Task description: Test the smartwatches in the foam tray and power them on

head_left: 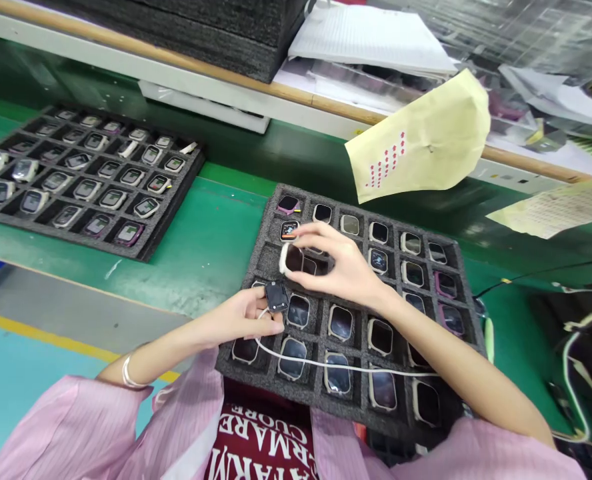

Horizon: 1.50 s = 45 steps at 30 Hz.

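My left hand (259,312) grips a small black square charger (277,297) with a white cable (346,367) that runs right across the foam tray (271,383). Just above and to the right, my right hand (333,257) pinches a smartwatch case (292,259) with a pale frame and dark screen, tilted over the tray. The charger and this watch are apart. Rows of strapless watches, mostly with dark screens, lie in the tray's compartments around both hands. One watch (289,231) near my right fingertips has a lit face and an orange strip beside it.
A second foam tray (149,250) full of watches lies on the green bench (216,227) to the left. Yellow paper sheets (426,143) hang from the shelf edge at the back. Black foam blocks (216,33) and papers (366,37) sit on the shelf. Cables (571,360) lie at right.
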Available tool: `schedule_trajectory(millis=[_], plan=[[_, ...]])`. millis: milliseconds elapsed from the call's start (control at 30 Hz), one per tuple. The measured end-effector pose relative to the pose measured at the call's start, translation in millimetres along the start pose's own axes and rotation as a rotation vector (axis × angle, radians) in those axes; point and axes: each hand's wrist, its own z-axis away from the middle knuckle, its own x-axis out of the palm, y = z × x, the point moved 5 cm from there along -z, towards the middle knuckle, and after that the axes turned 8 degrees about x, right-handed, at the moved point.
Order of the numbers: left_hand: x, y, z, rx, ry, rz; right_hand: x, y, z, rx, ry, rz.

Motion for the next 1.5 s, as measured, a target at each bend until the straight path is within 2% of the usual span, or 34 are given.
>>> schedule_trajectory(millis=[67, 167, 267, 367, 433, 500, 600, 667, 800, 933, 1067, 1233, 1333, 1500], plan=[[1.1, 1.1, -1.0, 0.013, 0.01, 0.024, 0.0, -12.5, 15.2, -0.05, -0.08, -0.059], [4.9, 0.0, -2.2, 0.028, -0.002, 0.037, 12.9, -23.3, 36.9, -0.077, -0.18, 0.031], [5.8, -1.2, -2.0, 0.065, 0.032, -0.005, 23.1, -25.7, 47.1, -0.099, -0.199, 0.124], [5.3, -0.5, 0.1, 0.095, 0.089, -0.071, 19.0, -24.6, 44.2, -0.074, -0.153, 0.133], [5.3, 1.4, 1.9, 0.114, 0.123, -0.083, 9.3, -21.7, 38.7, 0.009, -0.089, 0.039], [4.6, 4.2, 3.6, 0.151, 0.17, -0.069, 2.0, -15.9, 35.3, 0.15, -0.06, -0.19], [3.6, 7.3, 5.1, 0.218, 0.23, -0.014, 8.0, -6.4, 38.6, 0.412, -0.156, -0.65], [3.9, 8.0, 5.5, 0.253, 0.254, 0.006, 16.9, -3.6, 44.3, 0.544, -0.212, -0.849], [4.0, 9.2, 7.2, 0.305, 0.326, -0.006, 26.5, -0.7, 52.9, 0.669, -0.199, -0.932], [4.2, 16.3, 9.9, 0.403, 0.383, -0.061, 33.1, -2.2, 59.1, 0.713, -0.277, -1.002], [6.5, 24.3, 9.9, 0.481, 0.359, -0.07, 38.3, -7.9, 63.9, 0.639, -0.365, -1.116], [3.3, 21.6, 5.8, 0.426, 0.329, -0.029, 37.4, -17.5, 65.7, 0.447, -0.339, -1.091], [1.6, 17.1, 2.8, 0.366, 0.271, -0.024, 33.3, -25.3, 65.7, 0.327, -0.305, -0.959], [9.2, 9.1, -0.9, 0.172, 0.076, 0.059, 25.5, -39.9, 65.8, 0.084, -0.23, -0.764]])
